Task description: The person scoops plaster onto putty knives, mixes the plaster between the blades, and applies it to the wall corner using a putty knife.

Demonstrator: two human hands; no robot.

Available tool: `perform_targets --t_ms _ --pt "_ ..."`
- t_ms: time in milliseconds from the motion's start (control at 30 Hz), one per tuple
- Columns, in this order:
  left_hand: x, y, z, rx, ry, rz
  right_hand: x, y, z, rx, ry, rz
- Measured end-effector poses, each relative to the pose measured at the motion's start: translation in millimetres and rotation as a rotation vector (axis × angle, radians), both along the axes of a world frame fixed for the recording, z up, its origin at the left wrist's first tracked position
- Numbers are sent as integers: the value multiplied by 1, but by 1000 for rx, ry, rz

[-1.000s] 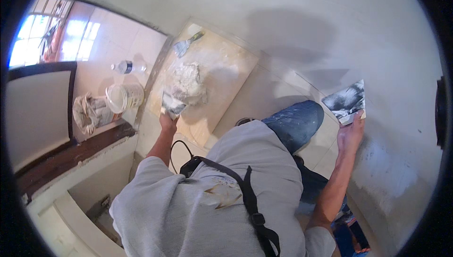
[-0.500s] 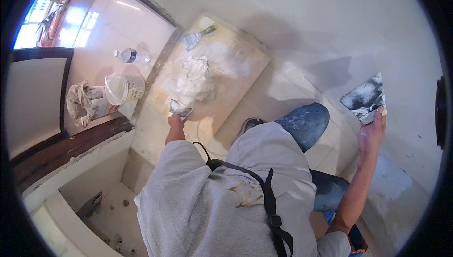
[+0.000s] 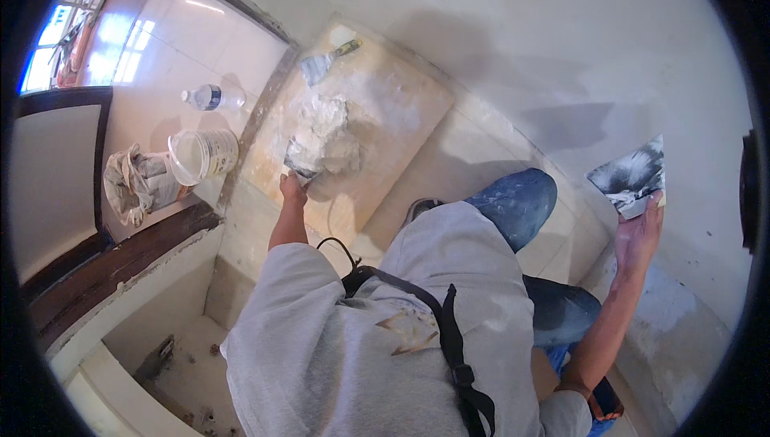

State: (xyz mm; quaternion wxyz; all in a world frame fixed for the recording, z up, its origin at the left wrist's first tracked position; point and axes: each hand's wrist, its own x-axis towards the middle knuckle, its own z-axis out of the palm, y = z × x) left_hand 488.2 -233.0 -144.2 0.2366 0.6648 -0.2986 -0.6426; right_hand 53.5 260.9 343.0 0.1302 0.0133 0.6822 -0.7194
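Left hand (image 3: 293, 187) is gripping a scraper (image 3: 301, 161) by its near end, apparently leaving its far edge free beside the putty (image 3: 329, 134) sitting on the board (image 3: 413, 116); right hand (image 3: 637, 235) is holding a smeared scraper (image 3: 631, 173) likewise.

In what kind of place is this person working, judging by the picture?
Probably an indoor site under renovation: a heap of white paste sits on a smeared board, a scraper lies on the same board, and a bucket is nearby.
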Motion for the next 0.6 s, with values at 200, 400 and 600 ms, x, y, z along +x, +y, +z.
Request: perform_targets --t_ms 200,400,600 --pt "-14 7 39 33 28 -84 -3 -1 1 -34 -42 -37" --pt "-31 -8 61 26 36 -233 -11 6 -4 -106 -111 -1" --pt "-63 -5 92 84 143 -285 -5 7 -10 -124 -169 -107"
